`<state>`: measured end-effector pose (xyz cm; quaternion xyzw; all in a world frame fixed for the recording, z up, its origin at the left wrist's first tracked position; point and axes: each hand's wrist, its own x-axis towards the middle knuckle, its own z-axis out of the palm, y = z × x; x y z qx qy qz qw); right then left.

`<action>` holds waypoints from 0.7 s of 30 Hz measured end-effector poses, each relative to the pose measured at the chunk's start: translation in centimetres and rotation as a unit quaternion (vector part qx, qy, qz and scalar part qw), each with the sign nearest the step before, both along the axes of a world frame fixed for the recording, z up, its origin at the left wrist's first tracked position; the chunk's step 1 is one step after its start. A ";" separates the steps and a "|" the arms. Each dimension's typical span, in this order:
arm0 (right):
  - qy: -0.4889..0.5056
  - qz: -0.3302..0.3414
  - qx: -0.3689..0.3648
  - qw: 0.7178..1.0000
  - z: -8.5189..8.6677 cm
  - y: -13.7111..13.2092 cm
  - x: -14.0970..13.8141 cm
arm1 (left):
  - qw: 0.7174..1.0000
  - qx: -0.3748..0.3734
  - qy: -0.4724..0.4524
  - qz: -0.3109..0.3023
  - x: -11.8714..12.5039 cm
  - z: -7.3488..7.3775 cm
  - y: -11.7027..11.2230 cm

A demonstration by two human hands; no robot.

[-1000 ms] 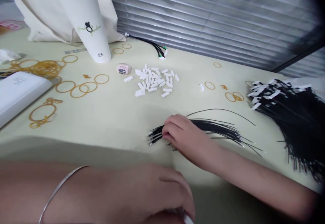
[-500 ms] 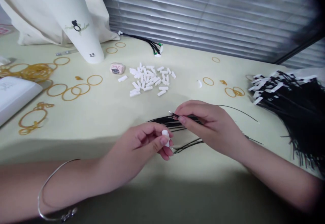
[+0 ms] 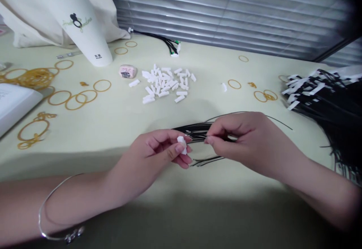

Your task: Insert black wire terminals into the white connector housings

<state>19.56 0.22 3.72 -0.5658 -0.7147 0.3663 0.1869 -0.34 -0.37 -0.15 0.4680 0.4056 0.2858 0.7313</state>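
My left hand [image 3: 158, 153] is closed, with a small white plastic connector housing [image 3: 182, 145] pinched between thumb and fingers. To its right, my right hand [image 3: 249, 143] has thumb and forefinger pressed together on a thin black wire [image 3: 197, 136], whose tip points toward the housing. The two hands are a short gap apart. Behind and beneath them lies a bundle of black wires [image 3: 195, 127] on the table. A few more wires [image 3: 207, 161] with bare metal ends stretch out below the right hand's fingertips.
White housings [image 3: 164, 81] lie heaped mid-table beside a pinkish block [image 3: 128, 71]. Rubber bands [image 3: 60, 97] are scattered left and right. A white tumbler [image 3: 93, 34] and cloth bag stand back left. A large black wire pile [image 3: 333, 109] lies right, with blinds behind.
My right hand has shifted right and slightly down, away from the left hand. My left hand still grips the white housing. The whole view has moved a little.
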 end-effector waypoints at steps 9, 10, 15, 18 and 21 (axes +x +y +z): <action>0.007 0.019 -0.039 0.999 0.5 -0.6 0.0 | 1.000 0.005 0.005 -0.006 -0.1 -0.3 0.0; 0.007 0.020 -0.041 0.999 0.5 -0.7 0.0 | 1.000 0.006 0.008 -0.007 -0.1 -0.3 0.0; 0.014 0.016 -0.044 0.999 0.6 -1.0 0.0 | 1.000 0.003 0.005 -0.014 0.0 -0.3 0.0; 0.006 0.017 -0.037 0.999 0.7 -0.9 -0.1 | 1.000 0.005 0.000 -0.019 0.0 -0.3 0.0; 0.002 0.020 -0.032 0.999 0.8 -0.9 -0.1 | 1.000 0.010 0.007 -0.025 -0.1 -0.3 0.0</action>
